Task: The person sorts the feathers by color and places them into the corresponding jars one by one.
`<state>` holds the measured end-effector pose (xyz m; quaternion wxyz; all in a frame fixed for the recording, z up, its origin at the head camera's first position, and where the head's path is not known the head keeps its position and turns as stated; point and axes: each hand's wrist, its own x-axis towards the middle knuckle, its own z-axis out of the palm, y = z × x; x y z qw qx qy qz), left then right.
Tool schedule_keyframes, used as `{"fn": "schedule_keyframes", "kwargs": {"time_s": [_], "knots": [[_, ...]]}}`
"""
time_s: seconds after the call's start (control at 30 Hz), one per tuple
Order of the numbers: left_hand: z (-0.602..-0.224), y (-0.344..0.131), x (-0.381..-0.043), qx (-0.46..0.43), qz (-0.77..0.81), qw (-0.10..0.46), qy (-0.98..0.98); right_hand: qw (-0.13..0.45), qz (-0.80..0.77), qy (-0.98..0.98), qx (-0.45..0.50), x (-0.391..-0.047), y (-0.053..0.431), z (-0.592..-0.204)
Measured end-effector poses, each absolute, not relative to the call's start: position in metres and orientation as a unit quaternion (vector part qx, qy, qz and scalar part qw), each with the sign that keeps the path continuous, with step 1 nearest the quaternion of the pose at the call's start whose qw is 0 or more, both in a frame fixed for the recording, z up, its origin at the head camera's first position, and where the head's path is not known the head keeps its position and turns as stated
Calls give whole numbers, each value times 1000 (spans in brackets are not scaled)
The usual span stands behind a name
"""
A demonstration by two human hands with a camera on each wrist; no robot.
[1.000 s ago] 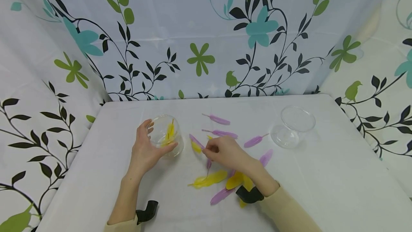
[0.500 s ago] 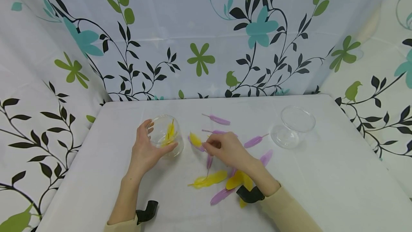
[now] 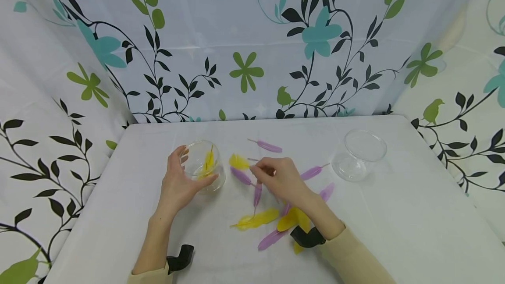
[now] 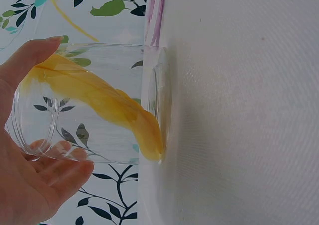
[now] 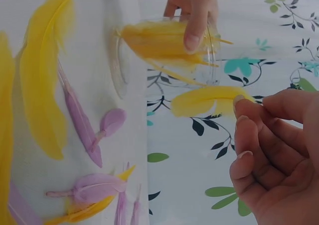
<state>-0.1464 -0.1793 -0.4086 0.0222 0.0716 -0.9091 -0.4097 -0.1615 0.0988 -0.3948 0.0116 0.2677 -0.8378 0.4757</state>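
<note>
My left hand (image 3: 183, 187) holds a clear glass jar (image 3: 193, 163) upright on the white table, thumb and fingers round its upper part. Inside the jar lean yellow feathers (image 4: 107, 98); a thin quill pokes past the rim. My right hand (image 3: 278, 181) pinches one yellow feather (image 5: 204, 99) by its quill between thumb and forefinger. That feather hangs above the table, just right of the jar and apart from it, vane toward the jar. Beneath it on the table lies a purple feather (image 3: 240, 175).
Purple feathers (image 3: 269, 146) and yellow feathers (image 3: 258, 219) lie scattered across the table's middle, some overlapping under the right forearm. A second clear glass jar (image 3: 359, 159) stands at the right. Leaf-patterned cloth (image 3: 244, 34) hangs behind and at both sides.
My right hand has lifted the yellow feather from beside the purple one and moved it slightly away from me. The left hand and jar have stayed in place.
</note>
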Motion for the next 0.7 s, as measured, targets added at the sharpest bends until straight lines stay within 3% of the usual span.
{"fn": "schedule_keyframes", "kwargs": {"time_s": [0.7], "knots": [[-407, -182, -147, 82, -416, 10, -906, 57, 517, -813, 263, -160, 93, -381]]}}
